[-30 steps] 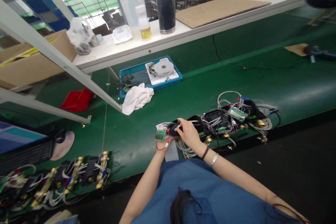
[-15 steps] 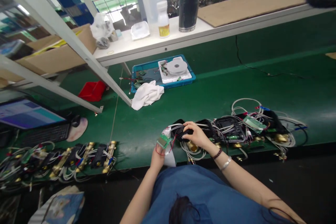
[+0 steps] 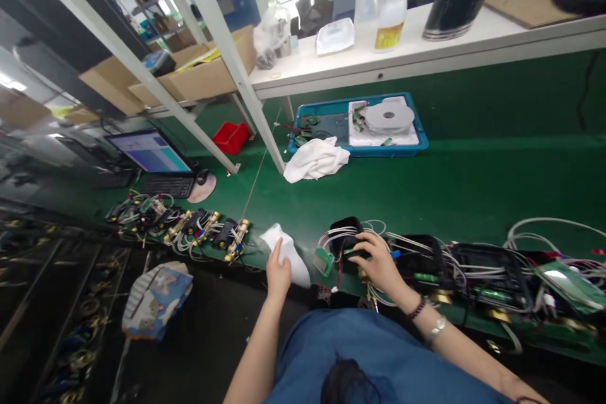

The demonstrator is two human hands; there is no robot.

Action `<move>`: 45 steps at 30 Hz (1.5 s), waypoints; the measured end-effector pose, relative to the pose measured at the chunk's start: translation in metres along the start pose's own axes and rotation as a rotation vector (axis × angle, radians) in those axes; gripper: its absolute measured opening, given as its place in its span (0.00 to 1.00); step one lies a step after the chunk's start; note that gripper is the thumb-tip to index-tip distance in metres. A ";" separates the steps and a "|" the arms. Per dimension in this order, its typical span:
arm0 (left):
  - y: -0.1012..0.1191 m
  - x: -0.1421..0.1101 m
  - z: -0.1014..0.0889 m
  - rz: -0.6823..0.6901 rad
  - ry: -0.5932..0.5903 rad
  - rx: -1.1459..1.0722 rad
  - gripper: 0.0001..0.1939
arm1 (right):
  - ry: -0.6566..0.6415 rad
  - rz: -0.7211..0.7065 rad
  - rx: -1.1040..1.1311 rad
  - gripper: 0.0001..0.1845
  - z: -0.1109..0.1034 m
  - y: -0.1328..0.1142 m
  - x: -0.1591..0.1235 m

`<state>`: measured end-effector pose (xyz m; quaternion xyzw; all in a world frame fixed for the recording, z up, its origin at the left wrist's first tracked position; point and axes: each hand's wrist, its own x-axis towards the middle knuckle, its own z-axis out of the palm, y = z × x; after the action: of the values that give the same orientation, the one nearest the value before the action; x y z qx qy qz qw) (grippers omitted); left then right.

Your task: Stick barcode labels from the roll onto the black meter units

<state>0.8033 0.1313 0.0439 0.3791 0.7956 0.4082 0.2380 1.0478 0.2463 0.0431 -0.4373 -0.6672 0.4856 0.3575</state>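
The right hand [image 3: 379, 262] rests curled over a black module [image 3: 348, 237] wrapped in grey wires, gripping its top; the module sits on the green counter [image 3: 473, 183] close to the near edge. A small green circuit board [image 3: 324, 260] hangs off it by red leads, right at that edge. The left hand [image 3: 278, 271] pinches a white paper sheet [image 3: 288, 252] that lies over the counter's near lip, just left of the module. To the right, a row of black modules with brass fittings [image 3: 473, 265] crowds the near edge, touching the one in hand. To the left, past the sheet, another cluster of brass-fitted units [image 3: 199, 230] lines the edge. Behind the module the green surface lies open up to a white cloth [image 3: 316, 161] and a blue tray [image 3: 360, 126], both well apart from the hands.

Half a second ago the left hand held the circuit board from below; now it has let go and moved left onto the sheet. The right hand stays on the module. The view has swung left, bringing a laptop [image 3: 149, 151] further in.
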 end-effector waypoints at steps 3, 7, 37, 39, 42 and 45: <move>0.038 -0.014 -0.016 0.071 -0.062 -0.048 0.28 | -0.064 -0.006 0.031 0.06 0.014 -0.003 -0.005; 0.086 -0.039 -0.021 0.165 -0.192 -0.091 0.26 | -0.161 0.040 0.122 0.07 0.016 -0.038 -0.011; 0.207 -0.076 0.064 0.212 -0.424 -0.236 0.18 | 0.131 0.198 0.429 0.14 -0.091 -0.101 -0.050; 0.206 -0.078 0.068 0.174 -0.418 -0.253 0.19 | 0.144 0.171 0.393 0.14 -0.093 -0.097 -0.053; 0.201 -0.082 0.074 0.099 -0.423 -0.288 0.21 | 0.164 0.101 0.302 0.13 -0.093 -0.092 -0.057; 0.196 -0.084 0.081 0.027 -0.445 -0.338 0.25 | 0.168 -0.003 0.169 0.09 -0.092 -0.087 -0.060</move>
<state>0.9893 0.1764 0.1673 0.4247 0.6392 0.4451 0.4613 1.1321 0.2082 0.1488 -0.4438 -0.5922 0.5014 0.4483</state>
